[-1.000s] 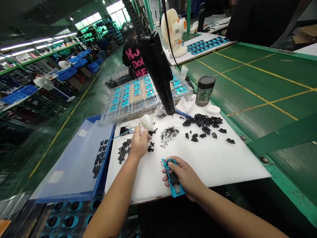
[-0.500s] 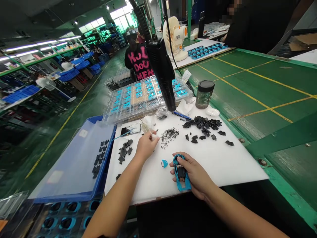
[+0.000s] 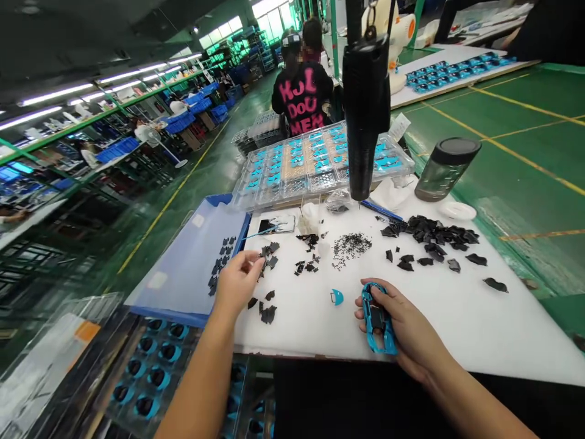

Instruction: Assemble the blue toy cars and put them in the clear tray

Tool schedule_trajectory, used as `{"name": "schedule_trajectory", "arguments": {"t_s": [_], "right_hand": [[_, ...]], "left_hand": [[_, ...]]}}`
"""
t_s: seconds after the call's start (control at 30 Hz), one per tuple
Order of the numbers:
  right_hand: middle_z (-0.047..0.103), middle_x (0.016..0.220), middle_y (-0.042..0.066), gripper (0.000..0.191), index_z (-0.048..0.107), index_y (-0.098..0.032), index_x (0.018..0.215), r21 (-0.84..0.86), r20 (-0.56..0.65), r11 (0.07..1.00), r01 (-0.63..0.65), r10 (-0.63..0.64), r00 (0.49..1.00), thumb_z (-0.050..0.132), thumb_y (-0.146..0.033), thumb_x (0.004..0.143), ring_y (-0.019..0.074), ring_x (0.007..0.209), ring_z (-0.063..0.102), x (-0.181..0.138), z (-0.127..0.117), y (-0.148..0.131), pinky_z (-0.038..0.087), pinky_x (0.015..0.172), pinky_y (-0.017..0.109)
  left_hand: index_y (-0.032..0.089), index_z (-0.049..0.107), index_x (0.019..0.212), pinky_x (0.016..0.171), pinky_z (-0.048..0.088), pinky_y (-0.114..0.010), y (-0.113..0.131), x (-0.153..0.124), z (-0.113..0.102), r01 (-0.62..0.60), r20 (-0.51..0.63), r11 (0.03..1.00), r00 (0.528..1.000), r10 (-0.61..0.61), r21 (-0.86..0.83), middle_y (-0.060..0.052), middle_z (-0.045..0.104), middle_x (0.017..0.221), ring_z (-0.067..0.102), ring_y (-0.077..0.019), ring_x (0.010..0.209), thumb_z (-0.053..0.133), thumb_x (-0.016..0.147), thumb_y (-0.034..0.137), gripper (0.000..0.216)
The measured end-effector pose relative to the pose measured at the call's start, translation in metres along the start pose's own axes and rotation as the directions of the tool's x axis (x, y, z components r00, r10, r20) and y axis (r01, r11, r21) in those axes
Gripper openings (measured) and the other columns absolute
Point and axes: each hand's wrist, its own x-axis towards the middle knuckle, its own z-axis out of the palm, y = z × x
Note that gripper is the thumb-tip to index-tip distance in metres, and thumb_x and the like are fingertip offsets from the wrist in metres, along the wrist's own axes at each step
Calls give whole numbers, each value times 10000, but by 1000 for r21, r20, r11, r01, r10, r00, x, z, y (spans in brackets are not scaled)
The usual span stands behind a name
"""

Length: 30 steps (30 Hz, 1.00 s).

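Blue shell (image 3: 378,318) sat in the right hand (image 3: 406,314) over the near edge of the white bench (image 3: 311,332), that grip wrapped round it, thumb on top, with a small blue piece (image 3: 338,297) lying near. The left hand (image 3: 236,283) had its fingertips nearly together at some flat black pieces (image 3: 270,261); whether it held one could not be told. Beyond were tiny black parts (image 3: 353,245), a hanging black tool (image 3: 365,110) and a clear tray (image 3: 274,200).
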Motion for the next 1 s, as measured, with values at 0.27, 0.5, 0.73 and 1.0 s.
{"name": "schedule_trajectory", "arguments": {"t_s": [0.27, 0.5, 0.73, 1.0], "right_hand": [[675, 921, 30, 306, 595, -289, 1140, 80, 20, 994, 71, -73, 997, 688, -425, 882, 210, 835, 692, -2, 5, 5, 609, 643, 337], [678, 866, 32, 234, 598, -255, 1107, 115, -31, 992, 57, -54, 998, 641, -376, 911, 169, 698, 657, 0, -5, 2, 592, 572, 302], [672, 839, 29, 221, 611, -235, 1122, 148, 57, 988, 46, -55, 997, 591, -355, 937, 158, 663, 648, 2, -4, 5, 582, 545, 285], [665, 787, 11, 210, 618, -236, 1048, 95, 35, 995, 43, -46, 998, 643, -388, 904, 152, 601, 641, -3, -3, 6, 554, 499, 266]], "left_hand": [[211, 691, 966, 647, 476, -298, -10, -49, 7, -83, 219, 994, 974, 66, 73, -12, 672, 785, 567, -150, 621, 612, 883, 390, 213], [178, 615, 1071, 801, 553, -317, 35, -87, 69, -552, 237, 833, 804, 546, -46, -72, 702, 984, 661, -197, 914, 593, 927, 246, 161], [145, 559, 1264, 823, 577, -420, 52, -79, 101, -611, 250, 786, 778, 576, 92, -147, 657, 1184, 639, -277, 990, 595, 920, 272, 369], [198, 652, 1178, 816, 555, -364, 43, -71, 76, -304, 253, 939, 907, 338, -163, -94, 687, 1130, 634, -211, 917, 632, 897, 331, 311]]}}
